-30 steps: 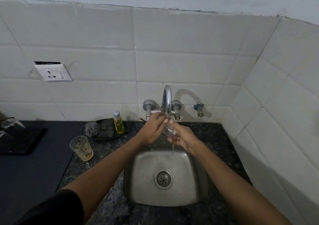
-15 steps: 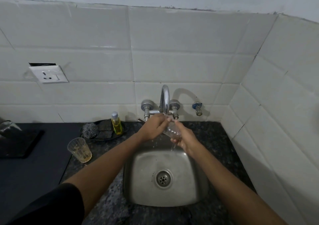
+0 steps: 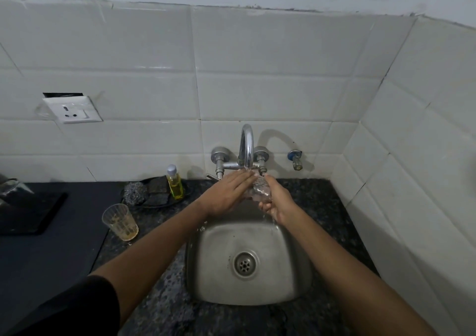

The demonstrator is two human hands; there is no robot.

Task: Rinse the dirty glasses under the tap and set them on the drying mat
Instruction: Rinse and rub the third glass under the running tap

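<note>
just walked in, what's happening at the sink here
A person is rinsing a clear glass under the running tap, over the steel sink. The right hand grips the glass from below while the left hand lies flat against its side. A second glass, with yellowish residue, stands unwashed on the counter left of the sink. A dark mat lies further left.

clear glass | tilted, under tap | dirty glass | upright, counter left of sink

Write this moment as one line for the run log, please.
phase: rinsing | left hand: on glass | right hand: grips glass under tap | waiting: dirty glass on counter
</note>
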